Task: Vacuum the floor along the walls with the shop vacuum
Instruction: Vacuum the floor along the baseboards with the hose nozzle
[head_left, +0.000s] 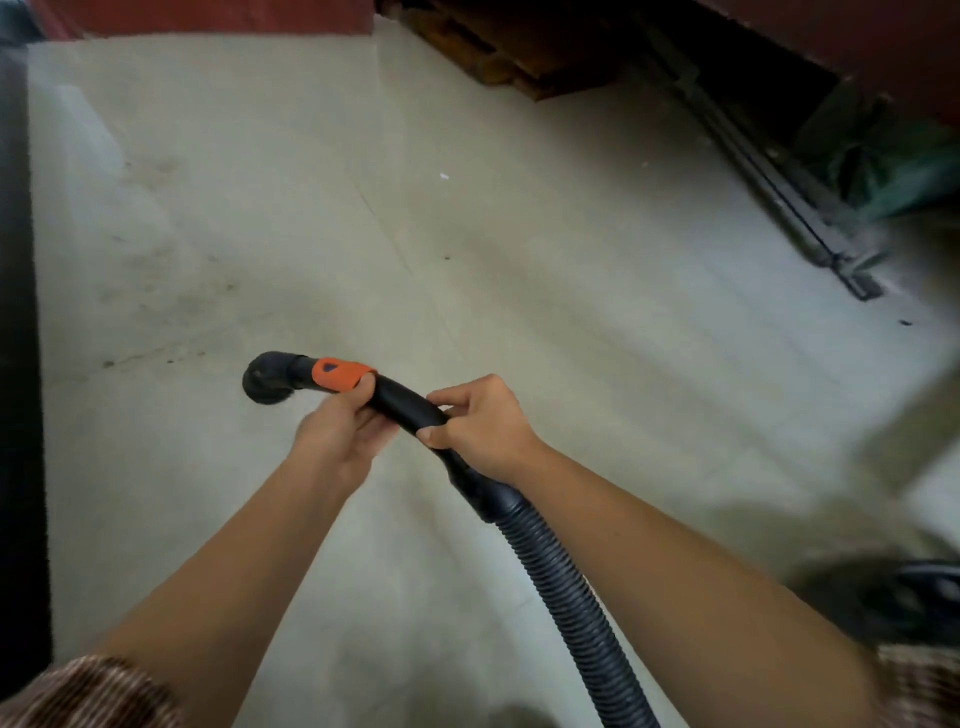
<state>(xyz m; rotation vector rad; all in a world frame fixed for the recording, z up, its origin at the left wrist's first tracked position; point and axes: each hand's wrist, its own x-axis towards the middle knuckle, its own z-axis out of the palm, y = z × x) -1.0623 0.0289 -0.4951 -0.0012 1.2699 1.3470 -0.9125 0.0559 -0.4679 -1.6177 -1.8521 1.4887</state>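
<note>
Where the ribbed black hose (566, 587) rises from the lower edge of the view between two bare forearms, it joins a smooth, curved black handle tube (410, 408). The right hand (483, 428) grips this tube from above at its rear bend, fingers and thumb curled round it. The left hand (337, 434) cradles the tube from below, just ahead of the right, fingers wrapped under and thumb tip against the orange collar (340, 375). Beyond the collar, a short black elbow turns down into a round black nozzle (267, 379), facing the pale concrete floor (519, 234); contact with the floor cannot be determined. Dark specks mark the floor. Farther off, stacked wooden boards (514, 57) lie top centre, and a dark metal rail (769, 182) runs along the right side.
</note>
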